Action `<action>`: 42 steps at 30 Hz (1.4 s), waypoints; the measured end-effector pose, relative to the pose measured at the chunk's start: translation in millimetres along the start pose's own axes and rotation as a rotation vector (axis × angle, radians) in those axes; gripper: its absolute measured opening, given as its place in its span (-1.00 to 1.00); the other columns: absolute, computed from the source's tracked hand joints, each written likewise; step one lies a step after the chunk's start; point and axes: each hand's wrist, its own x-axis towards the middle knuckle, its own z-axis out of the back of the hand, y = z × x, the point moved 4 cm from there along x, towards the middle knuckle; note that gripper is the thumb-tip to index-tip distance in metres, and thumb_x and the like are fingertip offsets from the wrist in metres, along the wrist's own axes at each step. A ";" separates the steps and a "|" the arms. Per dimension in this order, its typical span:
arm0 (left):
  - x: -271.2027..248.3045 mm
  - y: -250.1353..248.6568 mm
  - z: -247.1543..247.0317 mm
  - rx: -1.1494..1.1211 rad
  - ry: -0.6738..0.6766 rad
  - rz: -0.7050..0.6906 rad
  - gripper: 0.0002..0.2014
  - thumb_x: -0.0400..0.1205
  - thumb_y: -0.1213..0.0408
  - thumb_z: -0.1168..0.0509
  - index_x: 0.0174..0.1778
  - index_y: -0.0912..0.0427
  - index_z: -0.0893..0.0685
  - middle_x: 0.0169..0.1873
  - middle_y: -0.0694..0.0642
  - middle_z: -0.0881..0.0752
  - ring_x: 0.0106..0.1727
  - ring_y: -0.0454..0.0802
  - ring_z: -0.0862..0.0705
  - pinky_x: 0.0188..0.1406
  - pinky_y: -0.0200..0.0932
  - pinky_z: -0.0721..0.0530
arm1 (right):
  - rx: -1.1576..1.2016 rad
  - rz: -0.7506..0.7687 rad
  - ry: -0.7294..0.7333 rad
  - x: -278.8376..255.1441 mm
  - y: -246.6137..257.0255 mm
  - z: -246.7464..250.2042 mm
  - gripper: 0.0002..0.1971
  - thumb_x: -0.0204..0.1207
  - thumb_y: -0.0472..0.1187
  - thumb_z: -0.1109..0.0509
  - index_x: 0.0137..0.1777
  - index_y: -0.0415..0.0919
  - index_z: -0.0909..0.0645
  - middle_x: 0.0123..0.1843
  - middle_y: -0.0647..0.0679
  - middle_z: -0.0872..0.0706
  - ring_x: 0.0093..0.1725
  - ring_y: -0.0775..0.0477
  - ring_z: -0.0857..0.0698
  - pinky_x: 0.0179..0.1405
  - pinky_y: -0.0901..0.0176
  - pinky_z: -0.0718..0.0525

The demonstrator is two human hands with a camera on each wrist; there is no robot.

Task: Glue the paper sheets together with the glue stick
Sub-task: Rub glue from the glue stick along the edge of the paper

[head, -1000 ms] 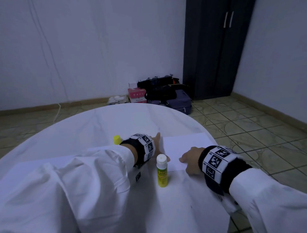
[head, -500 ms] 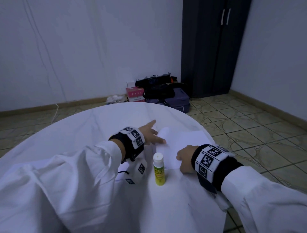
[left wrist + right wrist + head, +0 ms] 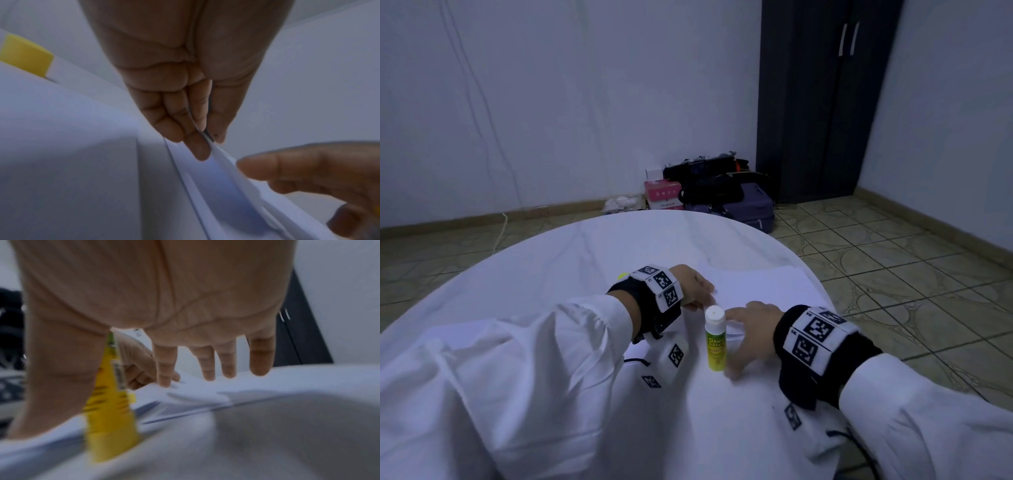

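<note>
In the lower middle of the head view we see the glue stick (image 3: 715,338) standing upright on the round white table (image 3: 585,260), its white cap on top and its yellow body below. Just above and to the right of it lie the paper sheets (image 3: 760,286), white on the white cloth and hard to separate by eye. Our left hand (image 3: 693,286), at the centre of that view, pinches the near edge of the paper sheets between thumb and fingertips (image 3: 200,151), lifting that edge a little off the table, as the left wrist view shows. Our right hand (image 3: 751,329) sits just right of the glue stick with its fingers (image 3: 165,368) spread and straight, grasping nothing; the index fingertip touches the paper, and the thumb reaches down beside the yellow tube. A small yellow thing (image 3: 25,56) shows at the upper left of the left wrist view. At the top of the head view, bags (image 3: 722,192) lie on the tiled floor beside a dark wardrobe (image 3: 822,99).
</note>
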 end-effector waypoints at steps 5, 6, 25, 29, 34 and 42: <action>-27.0 11.2 13.8 0.072 -0.139 -0.063 -0.78 0.53 0.34 -0.46 0.09 0.16 -0.77 -0.33 0.03 -0.75 -0.59 -0.33 -0.61 -0.44 -0.48 -0.63 | 0.319 0.055 -0.190 -20.8 24.7 -5.0 -0.60 0.42 0.10 -0.44 0.23 -0.02 -0.59 0.23 -0.03 -0.62 0.27 -0.12 -0.55 0.31 0.01 -0.51; -35.0 16.7 18.0 0.062 -0.169 -0.072 -0.79 0.52 0.34 -0.47 0.07 0.15 -0.78 -0.37 0.00 -0.75 -0.57 -0.32 -0.60 -0.40 -0.46 -0.62 | 0.366 0.070 -0.240 -24.4 28.4 -3.9 -0.70 0.45 0.08 -0.42 0.11 -0.04 -0.61 0.15 -0.03 -0.65 0.23 -0.13 -0.58 0.29 0.01 -0.52; -222.6 163.4 42.9 0.796 0.030 0.049 -0.32 0.37 -0.20 -0.50 0.43 -0.26 -0.49 0.58 -0.01 -0.12 0.40 -0.01 -0.41 0.35 -0.20 -0.40 | 0.657 0.148 -0.257 -63.6 100.0 -22.2 -0.68 0.58 -0.13 -0.25 0.24 -0.16 -0.27 -0.10 -0.14 -0.58 -0.34 -0.03 -0.51 -0.43 0.20 -0.42; -231.7 164.4 35.9 0.983 0.059 -0.016 -0.36 0.47 -0.34 -0.29 0.48 -0.33 -0.39 0.63 -0.09 -0.14 0.55 0.07 -0.21 0.49 0.02 -0.30 | 0.636 0.277 -0.359 -64.7 119.1 -11.8 -0.84 0.43 -0.17 -0.44 -0.06 -0.22 -0.61 -0.13 -0.06 -0.67 -0.19 -0.09 -0.60 -0.22 0.13 -0.52; -230.3 166.5 34.8 0.985 0.089 -0.026 -0.43 0.52 -0.31 -0.24 0.41 -0.17 -0.48 0.41 -0.18 -0.47 0.36 0.06 -0.37 0.32 0.04 -0.47 | 0.523 0.327 -0.379 -53.7 162.6 -23.6 -0.73 0.50 -0.02 -0.39 -0.24 -0.20 -0.47 -0.30 0.00 -0.49 -0.27 -0.03 -0.49 -0.42 0.22 -0.35; -228.9 167.8 35.2 0.997 0.096 -0.040 -0.47 0.54 -0.30 -0.22 0.31 -0.06 -0.56 0.22 -0.11 -0.59 0.23 0.05 -0.42 0.16 -0.01 -0.55 | 0.396 0.385 -0.297 -35.0 221.5 -39.6 -0.75 0.52 0.01 -0.36 -0.15 -0.18 -0.49 -0.26 0.01 -0.51 -0.15 -0.07 -0.55 -0.30 0.17 -0.45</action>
